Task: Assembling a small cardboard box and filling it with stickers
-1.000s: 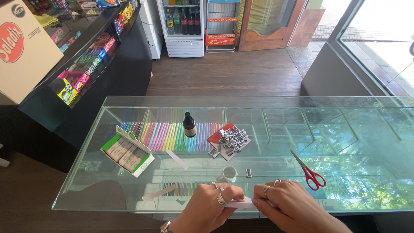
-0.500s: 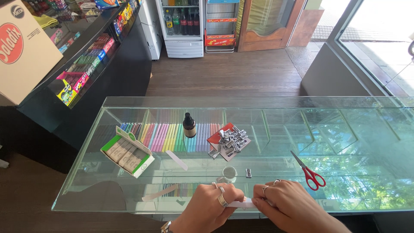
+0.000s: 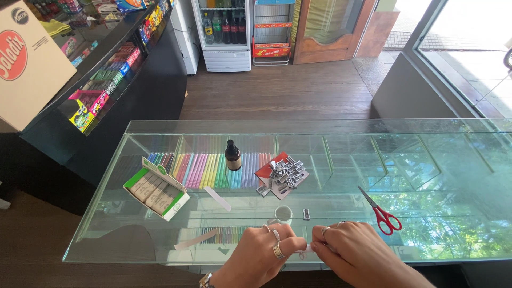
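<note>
Glass counter (image 3: 426, 160), clear top, compartments beneath, spanning centre of frame. Under the glass, centre-left: row of slim pastel sticks (image 3: 213, 168), pink, yellow, green, blue, lying side by side in one compartment. On top, left of centre: open white-and-green cardboard box (image 3: 154, 189), lid flipped up, filled with beige rectangular blocks packed tight. Just right of the box, a flat pale strip (image 3: 217, 198) lying diagonal; another pale strip (image 3: 196, 239) lower left near counter edge. Centre: small dark dropper bottle (image 3: 232, 156), upright, black cap. Right of it, red flat packet (image 3: 277, 170) with heap of small shiny metal clips (image 3: 282, 175) piled on it. One loose metal clip (image 3: 306, 214) lower centre, beside small round white cup (image 3: 283, 214), contents not discernible. Right of centre: red-handled scissors (image 3: 380, 211), blades shut, flat on glass.

Bottom centre: left hand (image 3: 264, 256), rings on fingers, curled, fingertips pinching small white piece (image 3: 306, 249). Right hand (image 3: 354, 256), ringed too, fingers bunched, pinching same white piece from the other side. Hands meeting at the piece, at near counter edge. Piece mostly hidden, shape unclear.

Upper left: dark shop counter (image 3: 133, 80) with colourful packets. Top centre: white drinks fridge (image 3: 226, 32) with bottles. Brown plank floor.
</note>
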